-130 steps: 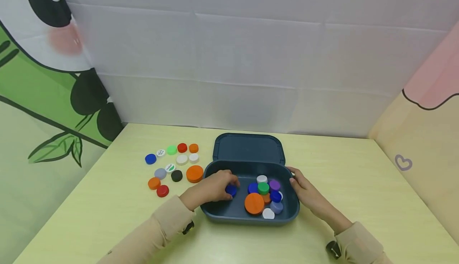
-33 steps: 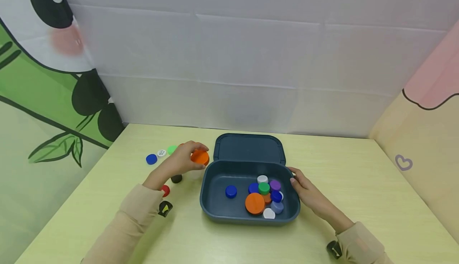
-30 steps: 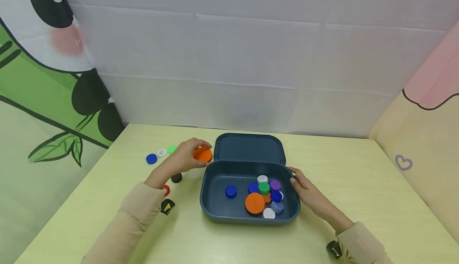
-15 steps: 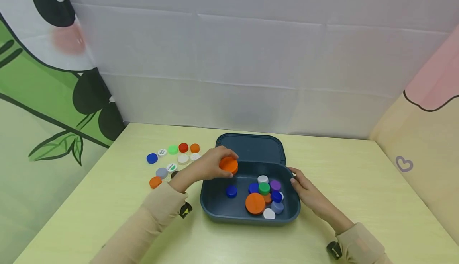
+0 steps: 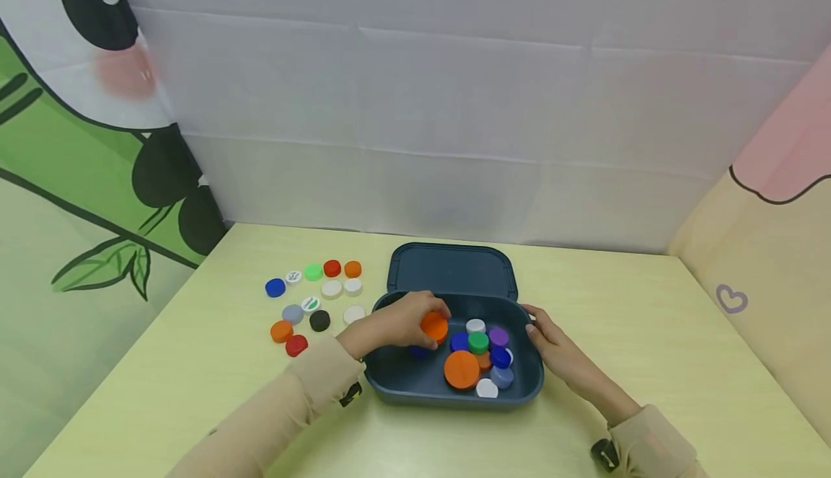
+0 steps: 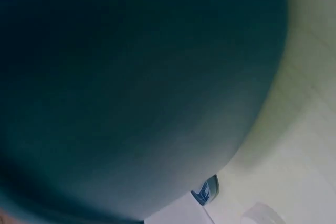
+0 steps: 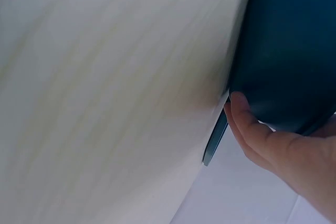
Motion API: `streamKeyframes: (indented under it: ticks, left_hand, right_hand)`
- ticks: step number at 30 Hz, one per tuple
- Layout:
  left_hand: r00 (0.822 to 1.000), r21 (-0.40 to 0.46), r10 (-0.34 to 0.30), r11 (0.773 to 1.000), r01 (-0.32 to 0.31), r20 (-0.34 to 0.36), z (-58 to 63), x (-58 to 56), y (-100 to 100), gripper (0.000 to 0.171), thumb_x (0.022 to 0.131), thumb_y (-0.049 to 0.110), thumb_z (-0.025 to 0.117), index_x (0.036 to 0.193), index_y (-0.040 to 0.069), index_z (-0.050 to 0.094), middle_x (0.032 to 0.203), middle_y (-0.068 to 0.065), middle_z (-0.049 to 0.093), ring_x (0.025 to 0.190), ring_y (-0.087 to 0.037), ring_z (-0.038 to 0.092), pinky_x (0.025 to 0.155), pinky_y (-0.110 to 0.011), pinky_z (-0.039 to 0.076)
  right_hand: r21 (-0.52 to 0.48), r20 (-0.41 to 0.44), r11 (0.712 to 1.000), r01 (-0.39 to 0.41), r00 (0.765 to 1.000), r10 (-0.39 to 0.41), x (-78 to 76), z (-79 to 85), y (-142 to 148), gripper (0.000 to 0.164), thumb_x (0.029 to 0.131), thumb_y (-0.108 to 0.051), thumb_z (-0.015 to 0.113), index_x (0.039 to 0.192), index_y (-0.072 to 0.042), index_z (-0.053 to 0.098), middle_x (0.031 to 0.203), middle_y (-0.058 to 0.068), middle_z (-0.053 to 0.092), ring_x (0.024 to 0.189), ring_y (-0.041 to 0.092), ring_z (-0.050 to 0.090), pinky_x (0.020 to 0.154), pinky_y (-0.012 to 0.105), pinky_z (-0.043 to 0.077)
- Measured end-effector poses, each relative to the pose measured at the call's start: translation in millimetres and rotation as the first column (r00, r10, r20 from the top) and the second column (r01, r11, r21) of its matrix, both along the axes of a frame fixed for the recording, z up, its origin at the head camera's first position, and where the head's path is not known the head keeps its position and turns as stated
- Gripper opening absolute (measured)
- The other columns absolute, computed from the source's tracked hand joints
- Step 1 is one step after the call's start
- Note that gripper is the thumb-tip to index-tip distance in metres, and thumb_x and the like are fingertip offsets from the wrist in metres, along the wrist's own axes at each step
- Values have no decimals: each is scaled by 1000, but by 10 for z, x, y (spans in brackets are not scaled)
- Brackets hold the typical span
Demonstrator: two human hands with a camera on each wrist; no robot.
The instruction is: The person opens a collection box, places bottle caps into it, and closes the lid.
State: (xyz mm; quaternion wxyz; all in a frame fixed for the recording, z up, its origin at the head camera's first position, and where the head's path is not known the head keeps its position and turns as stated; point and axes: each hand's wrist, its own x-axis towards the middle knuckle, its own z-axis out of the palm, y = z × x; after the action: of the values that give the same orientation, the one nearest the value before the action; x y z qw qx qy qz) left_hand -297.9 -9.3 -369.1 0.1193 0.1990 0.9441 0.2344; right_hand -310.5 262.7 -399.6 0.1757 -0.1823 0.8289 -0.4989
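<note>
My left hand (image 5: 407, 321) reaches over the left side of a dark blue-grey plastic box (image 5: 448, 396) and pinches a large orange bottle cap (image 5: 435, 327) between thumb and fingers. Partly hidden under that hand lies a blue cap (image 5: 420, 352). On the box floor to the right sit another large orange cap (image 5: 462, 370), a green cap (image 5: 477, 342), a purple cap (image 5: 498, 337) and several others. My right hand (image 5: 560, 348) grips the box's right rim; in the right wrist view its fingers (image 7: 252, 129) press the outer wall. The left wrist view is mostly filled by the box wall (image 6: 142, 87).
Loose caps lie on the table left of the box, among them a black cap (image 5: 319, 320), a red cap (image 5: 296, 345) and a white cap (image 5: 353, 314). Behind the box a dark lid (image 5: 452, 270) lies flat. A white wall covering (image 5: 454, 103) rises at the table's back edge.
My left hand has carried the large orange cap from the table left of the box, over the rim, and down inside. The right hand has stayed on the box's right side.
</note>
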Motion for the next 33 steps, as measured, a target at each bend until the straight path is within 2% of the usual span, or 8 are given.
streamKeyframes:
  ticks: [10, 15, 23, 27, 33]
  left_hand:
    - [999, -66, -23, 998, 24, 24, -38, 42, 101, 45, 76, 17, 74, 118, 11, 58, 112, -4, 56, 97, -15, 49, 89, -27, 48]
    - [999, -73, -20, 997, 23, 39, -33, 54, 126, 46, 76, 18, 73, 119, 13, 57, 113, -4, 56, 98, -14, 49, 89, -26, 48]
    - [998, -56, -54, 997, 55, 28, -40, 59, 95, 44, 78, 20, 72, 118, 11, 58, 114, -5, 57, 102, -18, 51, 90, -27, 47]
    - [998, -21, -64, 998, 64, 12, -32, 50, 34, 43, 79, 22, 71, 118, 10, 58, 114, -6, 57, 102, -18, 53, 91, -28, 48]
    - [997, 94, -75, 993, 76, -18, 2, 20, -87, 41, 83, 20, 67, 119, 4, 56, 117, -11, 57, 105, -25, 56, 91, -36, 49]
  right_hand:
    - [-1, 4, 1000, -2, 1000, 2, 0, 6, 14, 41, 100, -17, 30, 140, -10, 26, 137, 23, 38, 125, 39, 39, 103, 54, 33]
    - [3, 8, 1000, -3, 1000, 3, -2, 14, 22, 41, 100, -18, 30, 140, -11, 25, 139, 22, 36, 126, 40, 38, 103, 54, 34]
    - [5, 4, 1000, -6, 1000, 6, 6, 35, 23, 40, 100, -17, 30, 140, -11, 26, 138, 22, 37, 125, 40, 39, 102, 54, 34]
    - [9, 12, 1000, -5, 1000, 5, 6, 40, 22, 41, 100, -17, 30, 140, -11, 25, 139, 23, 36, 126, 40, 38, 103, 54, 34]
    - [11, 15, 1000, -8, 1000, 8, 4, 40, 27, 41, 100, -18, 29, 141, -11, 24, 140, 23, 35, 127, 41, 36, 103, 55, 32]
